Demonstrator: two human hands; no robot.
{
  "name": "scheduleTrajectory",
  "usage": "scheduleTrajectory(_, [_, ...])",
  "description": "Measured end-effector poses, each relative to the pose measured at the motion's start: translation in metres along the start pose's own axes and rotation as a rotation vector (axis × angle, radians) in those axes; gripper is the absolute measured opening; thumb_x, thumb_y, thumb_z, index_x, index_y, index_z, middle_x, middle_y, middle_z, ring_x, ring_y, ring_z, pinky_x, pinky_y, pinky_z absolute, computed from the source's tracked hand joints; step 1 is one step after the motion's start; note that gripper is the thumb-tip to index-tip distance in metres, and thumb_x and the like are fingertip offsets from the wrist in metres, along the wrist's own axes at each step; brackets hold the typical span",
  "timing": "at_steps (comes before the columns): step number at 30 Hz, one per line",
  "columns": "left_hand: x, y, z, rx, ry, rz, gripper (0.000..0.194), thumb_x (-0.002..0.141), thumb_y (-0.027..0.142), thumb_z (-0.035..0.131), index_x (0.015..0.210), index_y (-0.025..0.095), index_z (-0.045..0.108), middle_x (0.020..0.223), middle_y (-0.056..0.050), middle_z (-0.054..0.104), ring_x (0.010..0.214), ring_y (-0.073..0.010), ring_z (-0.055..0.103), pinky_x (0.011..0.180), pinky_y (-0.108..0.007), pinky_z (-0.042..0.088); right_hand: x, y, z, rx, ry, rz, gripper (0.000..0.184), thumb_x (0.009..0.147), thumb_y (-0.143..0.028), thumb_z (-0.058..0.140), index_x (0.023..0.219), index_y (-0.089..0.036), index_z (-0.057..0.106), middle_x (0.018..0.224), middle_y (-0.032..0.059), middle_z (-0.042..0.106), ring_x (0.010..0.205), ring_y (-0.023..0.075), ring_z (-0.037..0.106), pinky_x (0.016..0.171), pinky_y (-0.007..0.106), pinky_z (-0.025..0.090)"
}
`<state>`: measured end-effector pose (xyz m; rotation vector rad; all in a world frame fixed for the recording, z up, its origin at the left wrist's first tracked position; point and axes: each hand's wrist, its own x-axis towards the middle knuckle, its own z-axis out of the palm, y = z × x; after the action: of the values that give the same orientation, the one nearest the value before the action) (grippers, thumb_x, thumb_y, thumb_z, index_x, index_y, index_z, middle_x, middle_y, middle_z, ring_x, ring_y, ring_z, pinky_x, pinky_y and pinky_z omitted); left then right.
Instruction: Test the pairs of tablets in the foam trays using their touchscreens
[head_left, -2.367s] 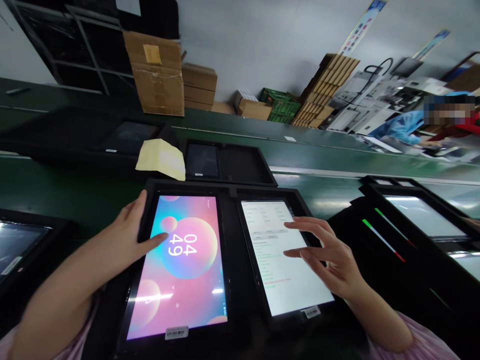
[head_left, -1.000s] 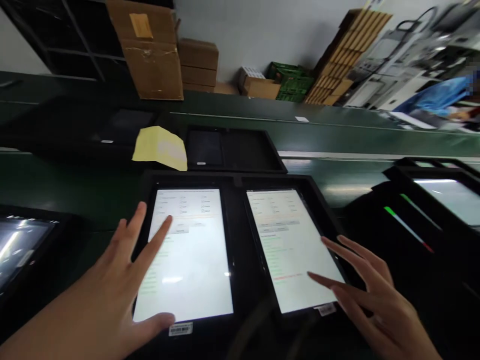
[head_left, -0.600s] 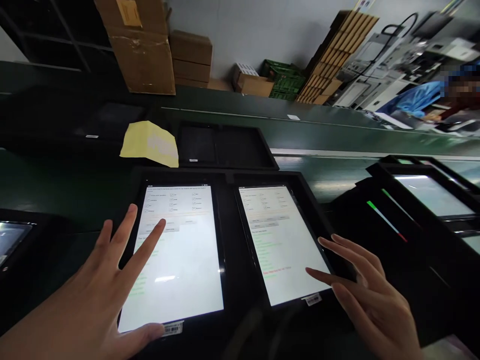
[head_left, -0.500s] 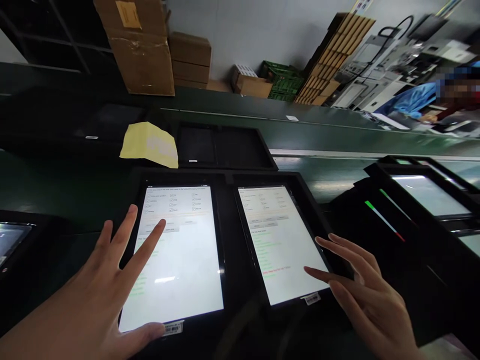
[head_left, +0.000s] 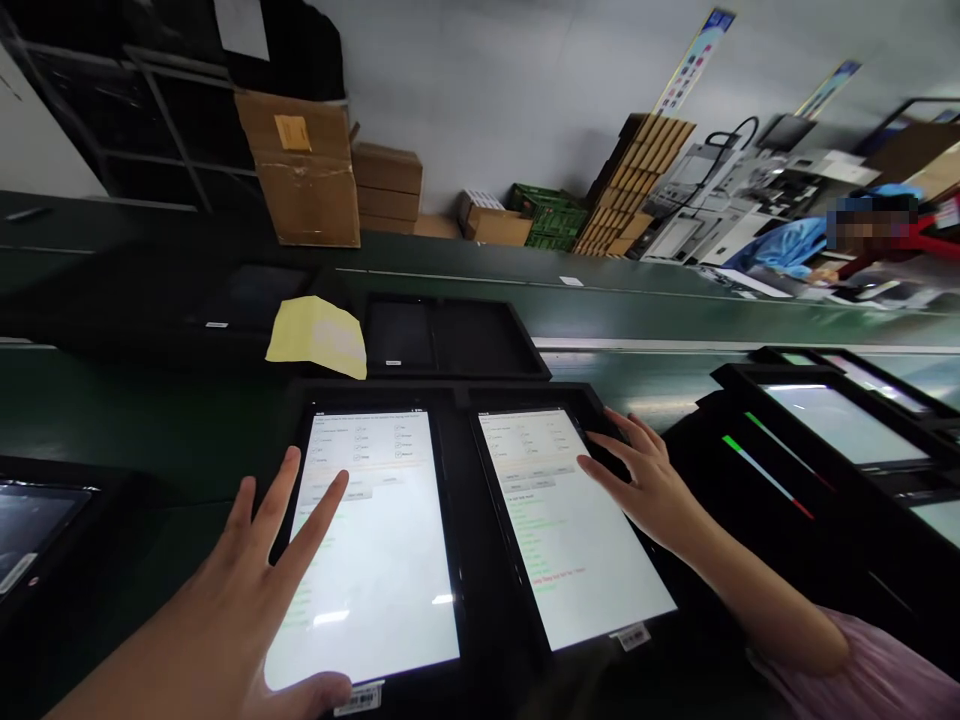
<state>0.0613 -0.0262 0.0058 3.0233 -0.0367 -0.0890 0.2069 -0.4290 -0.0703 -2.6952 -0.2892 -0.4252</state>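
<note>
Two lit tablets lie side by side in a black tray point(head_left: 484, 600). Over the left tablet point(head_left: 390, 570) my left hand point(head_left: 262, 570) is spread, its index finger above the grey on-screen buttons and its thumb by the barcode label point(head_left: 360, 698) at the bottom edge. My right hand point(head_left: 637, 470) reaches across the upper right edge of the right tablet point(head_left: 577, 570), fingers apart, the tips near the row of buttons. Neither hand holds anything. Green lines of text and one red line show on the right screen. Whether any fingertip touches the glass I cannot tell.
A yellow paper point(head_left: 319, 335) lies behind the tablets beside another black tray point(head_left: 491, 335). More lit tablets point(head_left: 840, 425) stand at right, and one tablet point(head_left: 45, 520) at left. Cardboard boxes point(head_left: 307, 190) stand beyond the bench. A co-worker point(head_left: 795, 240) sits at far right.
My right hand has moved from the lower part of the right tablet up to its upper right edge. My left hand keeps its place over the left tablet. The view has tilted up slightly.
</note>
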Motion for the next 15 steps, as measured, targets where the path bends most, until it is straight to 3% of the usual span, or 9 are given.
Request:
scheduleTrajectory(5, [0.000, 0.006, -0.005, -0.006, -0.025, -0.027, 0.116, 0.065, 0.053, 0.081, 0.157, 0.041, 0.010, 0.169, -0.005, -0.005, 0.147, -0.0506, 0.022, 0.086, -0.051, 0.059, 0.010, -0.008, 0.006, 0.067, 0.064, -0.022, 0.064, 0.087, -0.074, 0.052, 0.110, -0.019, 0.075, 0.147, 0.0142, 0.053, 0.143, 0.0435, 0.035, 0.108, 0.072, 0.039])
scheduleTrajectory(9, [0.004, 0.009, -0.009, 0.000, -0.077, -0.054, 0.108, 0.071, 0.042, 0.077, 0.157, 0.040, 0.011, 0.169, -0.004, -0.006, 0.149, -0.0498, 0.016, 0.087, -0.049, 0.059, 0.010, -0.010, -0.001, 0.134, 0.015, 0.055, 0.069, 0.085, -0.081, 0.045, 0.106, -0.023, 0.076, 0.150, 0.0092, 0.052, 0.143, 0.0398, 0.037, 0.112, 0.065, 0.040])
scheduleTrajectory(12, [0.003, 0.006, -0.008, 0.000, -0.070, -0.044, 0.101, 0.078, 0.042, 0.071, 0.157, 0.038, 0.008, 0.169, -0.006, -0.005, 0.149, -0.0483, 0.017, 0.086, -0.048, 0.060, 0.002, -0.016, -0.005, 0.132, -0.007, 0.106, 0.080, 0.081, -0.087, 0.041, 0.106, -0.021, 0.077, 0.147, 0.0121, 0.054, 0.144, 0.0416, 0.036, 0.113, 0.067, 0.037])
scheduleTrajectory(15, [0.003, 0.000, -0.004, 0.011, -0.023, -0.008, 0.099, 0.081, 0.045, 0.068, 0.158, 0.037, 0.005, 0.169, -0.007, -0.003, 0.148, -0.0470, 0.021, 0.094, -0.054, 0.056, -0.019, -0.025, -0.008, 0.086, 0.061, 0.122, 0.083, 0.078, -0.089, 0.042, 0.100, -0.017, 0.078, 0.142, 0.0182, 0.057, 0.147, 0.0449, 0.029, 0.114, 0.071, 0.033])
